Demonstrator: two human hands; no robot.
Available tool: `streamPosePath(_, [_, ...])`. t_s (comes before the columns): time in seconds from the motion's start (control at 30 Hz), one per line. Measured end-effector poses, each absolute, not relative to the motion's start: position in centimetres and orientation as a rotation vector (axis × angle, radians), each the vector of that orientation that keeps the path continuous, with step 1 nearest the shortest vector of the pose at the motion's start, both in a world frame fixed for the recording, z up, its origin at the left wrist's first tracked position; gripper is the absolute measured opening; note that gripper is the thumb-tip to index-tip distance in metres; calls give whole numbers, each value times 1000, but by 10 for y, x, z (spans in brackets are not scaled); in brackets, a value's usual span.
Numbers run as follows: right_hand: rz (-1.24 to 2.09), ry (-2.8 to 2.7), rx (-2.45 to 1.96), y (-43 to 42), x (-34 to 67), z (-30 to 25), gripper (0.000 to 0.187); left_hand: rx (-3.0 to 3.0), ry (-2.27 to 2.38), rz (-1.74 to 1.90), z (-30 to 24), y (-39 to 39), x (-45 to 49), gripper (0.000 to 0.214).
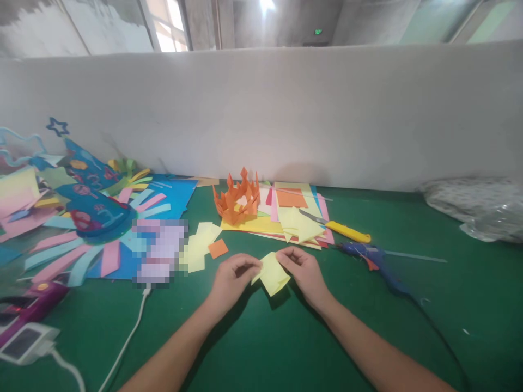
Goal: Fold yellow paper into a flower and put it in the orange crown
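Note:
Between my two hands is a pale yellow piece of paper with folds in it, held just above the green table. My left hand pinches its left edge between thumb and fingers. At its upper right edge, my right hand grips the paper the same way. A small orange paper square lies on the table beyond my left hand, beside several pale yellow paper squares. Farther back stands an orange folded-paper crown.
Beyond my right hand are stacked coloured papers, a yellow-handled utility knife and a blue glue gun with a trailing cord. Blue cone hats with paper strips stand left. A white cable crosses the green table.

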State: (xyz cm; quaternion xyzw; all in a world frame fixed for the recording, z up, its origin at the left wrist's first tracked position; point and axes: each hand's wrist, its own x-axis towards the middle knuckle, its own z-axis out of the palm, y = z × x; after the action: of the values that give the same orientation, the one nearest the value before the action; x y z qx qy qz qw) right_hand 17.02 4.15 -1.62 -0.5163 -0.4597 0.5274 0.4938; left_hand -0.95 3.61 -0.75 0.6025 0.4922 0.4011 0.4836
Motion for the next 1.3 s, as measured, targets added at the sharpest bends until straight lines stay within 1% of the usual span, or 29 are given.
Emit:
streamPosePath(0.07, [1291,-1105,-1245,42,170,-16,29,1476,1206,984,-6,35,-9,12])
streamPosePath(0.2, [1308,-1044,-1226,43,170,-17,33,1268,1126,948,-9,35,-7,37])
streamPosePath(0.3, [1293,-1013,-1219,44,171,-18,34,1262,1134,834,-11,35,-6,33])
streamPosePath(0.37, [1289,-1009,-1221,44,170,-17,34,1290,1175,796,-12,35,-6,34])
streamPosePath(0.77, [1258,-1038,-1239,41,167,-15,34,1186,1249,774,-6,35,-8,33])
streamPosePath(0.93, [1261,-1065,-1220,41,170,-15,30,1248,1203,759,-7,34,-10,33])
streamPosePath(1.07, [1294,-1212,-1205,40,170,-15,27,1452,1155,797,-9,33,-10,31])
streamPosePath(1.3, [1347,-1384,-1117,38,163,-18,22,1273,1124,944,-14,32,0,27])
